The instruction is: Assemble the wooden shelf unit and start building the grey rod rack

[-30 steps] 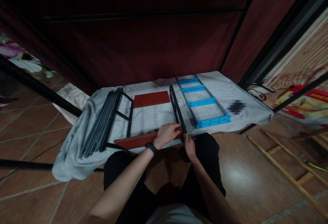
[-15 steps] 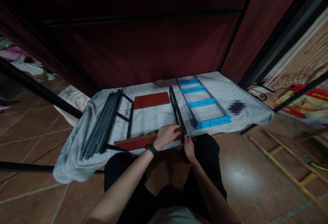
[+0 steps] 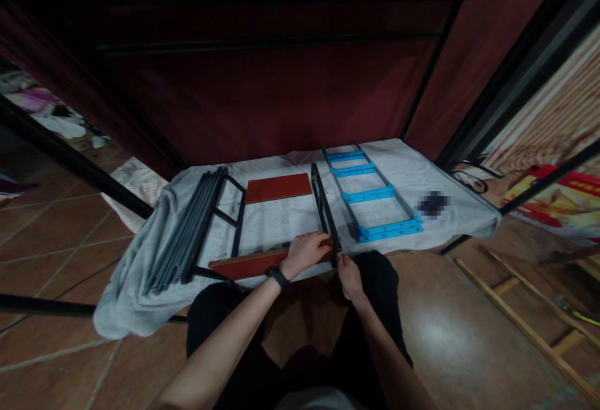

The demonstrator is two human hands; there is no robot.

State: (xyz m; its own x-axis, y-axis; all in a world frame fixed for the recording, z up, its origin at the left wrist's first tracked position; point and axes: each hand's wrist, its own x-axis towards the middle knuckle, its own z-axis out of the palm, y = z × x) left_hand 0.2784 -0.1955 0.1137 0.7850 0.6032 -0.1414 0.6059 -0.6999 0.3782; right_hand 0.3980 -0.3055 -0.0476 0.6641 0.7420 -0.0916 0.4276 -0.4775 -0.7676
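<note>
My left hand, a dark watch on its wrist, is closed over the right end of a reddish-brown board at the cloth's near edge. Its fingertips reach the corner where the board meets a black metal side frame. At that frame's near end my right hand is closed in a pinch. What its fingertips hold is too small to make out. A second reddish-brown board lies farther back between this frame and another black frame on the left.
Several dark metal tubes lie bundled at left on the grey cloth. A rack with blue plastic crosspieces lies at right, beside a blurred dark patch. Black frame bars cross both sides. A wooden ladder-like frame lies on the tiled floor.
My right hand has shifted very slightly at the frame's near end. My left hand stays on the board. The view has tilted a little.
</note>
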